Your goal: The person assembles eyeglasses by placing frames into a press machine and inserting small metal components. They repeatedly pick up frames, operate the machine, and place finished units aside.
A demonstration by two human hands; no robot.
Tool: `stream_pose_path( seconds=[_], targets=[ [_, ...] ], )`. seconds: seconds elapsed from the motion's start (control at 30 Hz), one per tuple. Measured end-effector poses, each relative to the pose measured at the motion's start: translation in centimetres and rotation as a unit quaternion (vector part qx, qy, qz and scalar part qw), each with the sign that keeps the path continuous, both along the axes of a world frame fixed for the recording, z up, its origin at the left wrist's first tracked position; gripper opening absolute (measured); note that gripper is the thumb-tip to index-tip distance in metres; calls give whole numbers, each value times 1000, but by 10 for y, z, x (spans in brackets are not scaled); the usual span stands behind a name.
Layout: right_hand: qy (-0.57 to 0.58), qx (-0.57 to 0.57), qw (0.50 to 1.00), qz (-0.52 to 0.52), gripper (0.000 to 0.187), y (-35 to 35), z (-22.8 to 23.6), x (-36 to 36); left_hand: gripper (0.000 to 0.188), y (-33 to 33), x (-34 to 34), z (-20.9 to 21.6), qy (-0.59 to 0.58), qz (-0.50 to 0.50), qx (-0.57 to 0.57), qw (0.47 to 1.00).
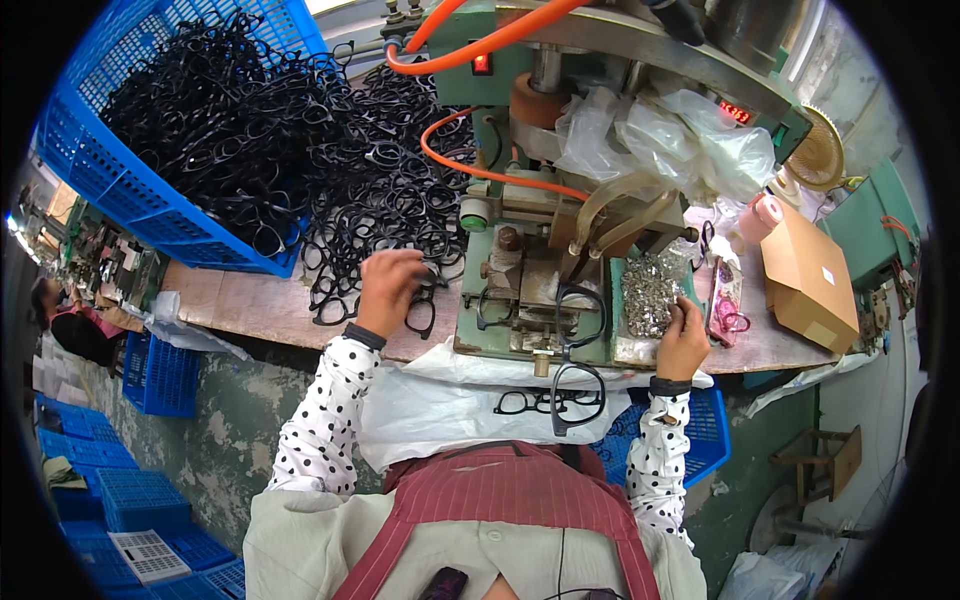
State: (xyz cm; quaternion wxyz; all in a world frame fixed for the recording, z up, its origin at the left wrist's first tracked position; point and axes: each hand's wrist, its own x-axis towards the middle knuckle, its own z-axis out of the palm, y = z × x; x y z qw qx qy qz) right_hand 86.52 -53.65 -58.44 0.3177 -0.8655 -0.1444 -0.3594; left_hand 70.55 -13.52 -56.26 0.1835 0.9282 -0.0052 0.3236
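My left hand (388,292) hovers at the near edge of a spread of black eyeglass frames (385,190), its fingers curled and smeared by motion. One black eyeglass frame (422,314) lies just beside those fingers; whether they grip it is unclear. My right hand (684,342) is at the near right side of a tray of small shiny metal parts (650,295), thumb and fingers drawn together. Whatever is between them is too small to make out. Between my hands, another black eyeglass frame (579,395) hangs at the front of the green press machine (490,338).
A blue crate (130,175) heaped with black frames leans at the left. More frames (530,402) lie on white sheeting before me, above a blue basket (712,440). Orange hoses (500,38) cross the machine. A cardboard box (808,280) and pink roll (762,215) stand right.
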Motion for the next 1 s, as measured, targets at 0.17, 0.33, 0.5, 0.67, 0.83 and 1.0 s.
stream_pose_path(
  seconds=[0.17, 0.33, 0.5, 0.67, 0.83, 1.0],
  targets=[
    [154, 173, 967, 105, 9, 28, 32, -6, 20, -10, 20, 9, -122, 61, -358, 924],
    [226, 291, 906, 208, 14, 61, 70, -20, 15, -57, 23, 35, -136, 14, -454, 881],
    [207, 258, 889, 317, 14, 82, 116, -55, 13, -94, 11, 49, -162, -5, -265, 951],
    [316, 367, 817, 311, 46, 102, 108, -58, 20, -115, 5, 84, -204, -153, -24, 967],
    [270, 386, 830, 299, 53, 122, 113, -59, 41, -134, 7, 82, -222, -234, 36, 946],
    [277, 392, 825, 298, 55, 115, 108, -55, 29, -152, 13, 82, -198, -328, 42, 923]
  ],
)
